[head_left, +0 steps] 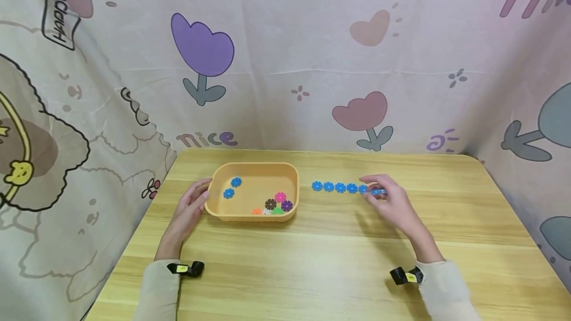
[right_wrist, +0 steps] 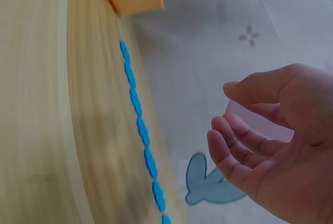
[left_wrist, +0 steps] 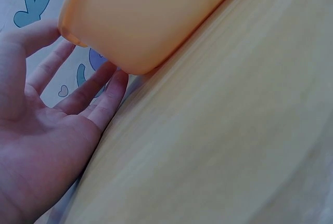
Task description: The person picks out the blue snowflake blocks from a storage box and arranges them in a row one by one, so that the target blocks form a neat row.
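My left hand [head_left: 187,209] holds the left end of the yellow-orange tray [head_left: 253,218], thumb at its rim and fingers against its outer wall. Two blue flower-shaped plastic discs [head_left: 232,187] lie in the tray's left part. To the tray's right, several more blue discs [head_left: 340,187] form a straight row on the table. Over the row's right end hovers my right hand [head_left: 391,204], hiding part of it in the head view. The right wrist view shows this hand [right_wrist: 276,135] with bent fingers apart from the thumb and nothing between them; the blue row [right_wrist: 136,102] lies beyond.
Near the tray's front right corner lie pink [head_left: 280,196], brown [head_left: 270,204], purple [head_left: 287,205], green [head_left: 277,210], white and orange discs. Behind the wooden table [head_left: 285,261] hangs a printed curtain [head_left: 276,38], which also closes off both sides.
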